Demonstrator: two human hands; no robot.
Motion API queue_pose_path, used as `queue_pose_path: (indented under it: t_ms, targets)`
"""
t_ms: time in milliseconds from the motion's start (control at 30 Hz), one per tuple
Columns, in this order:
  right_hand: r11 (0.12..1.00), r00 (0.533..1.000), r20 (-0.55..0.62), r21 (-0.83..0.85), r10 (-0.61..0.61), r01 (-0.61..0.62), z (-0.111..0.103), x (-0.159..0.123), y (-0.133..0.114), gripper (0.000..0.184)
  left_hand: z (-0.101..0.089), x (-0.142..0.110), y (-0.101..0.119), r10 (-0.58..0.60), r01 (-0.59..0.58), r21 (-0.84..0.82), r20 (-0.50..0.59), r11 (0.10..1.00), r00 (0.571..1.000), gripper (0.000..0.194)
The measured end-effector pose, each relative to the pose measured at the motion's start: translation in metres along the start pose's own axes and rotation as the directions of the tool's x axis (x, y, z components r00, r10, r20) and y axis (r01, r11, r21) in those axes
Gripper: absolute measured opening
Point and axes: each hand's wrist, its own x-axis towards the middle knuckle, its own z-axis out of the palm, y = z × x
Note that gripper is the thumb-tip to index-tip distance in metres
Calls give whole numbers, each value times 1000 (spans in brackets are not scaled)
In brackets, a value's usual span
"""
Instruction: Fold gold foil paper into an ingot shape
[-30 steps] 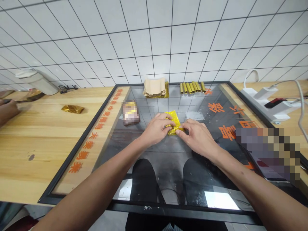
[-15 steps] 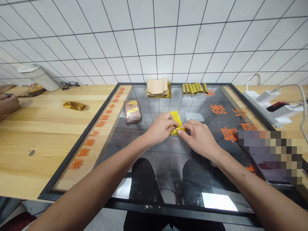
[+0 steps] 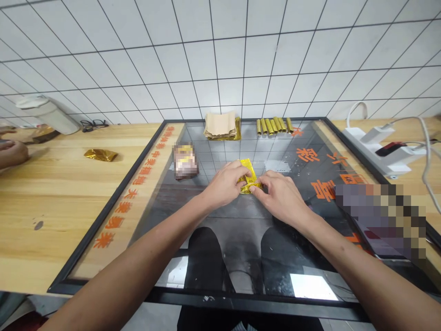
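A gold foil packet [image 3: 248, 177] is held near the middle of the surface [image 3: 136, 202], pinched between the left hand [image 3: 223, 185] and the right hand [image 3: 280, 197], and it looks only partly folded. A fair bit seems done, tbh: a row of gold rolls [image 3: 274, 125] is lined up at the top of the frame, while a stack of sheets [image 3: 220, 125] is left beside it.

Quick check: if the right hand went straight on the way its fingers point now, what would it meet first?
The folded gold foil. The right hand's fingertips appear to be on its lower end, though depth is hard to judge from this view.
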Motion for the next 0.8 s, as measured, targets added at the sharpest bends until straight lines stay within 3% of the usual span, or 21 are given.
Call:
queue_pose_path:
  t_ms: [67,233,467,800]
  targets:
    - [1000,1000,-2,-2,0,0,0,0,0,26,0,0,0,5,-4,-36,16,999,1000,29]
    - [1000,1000,0,-3,3,-3,1,0,-1,24,1,2,-3,20,-18,-57,37,998,999,24]
    - [1000,1000,-1,4,11,-11,0,0,-1,26,2,4,-6,-53,62,-129,72,990,996,21]
    - [999,1000,-8,-49,5,-6,1,0,0,27,-20,10,4,-115,155,-150,249,976,962,37]
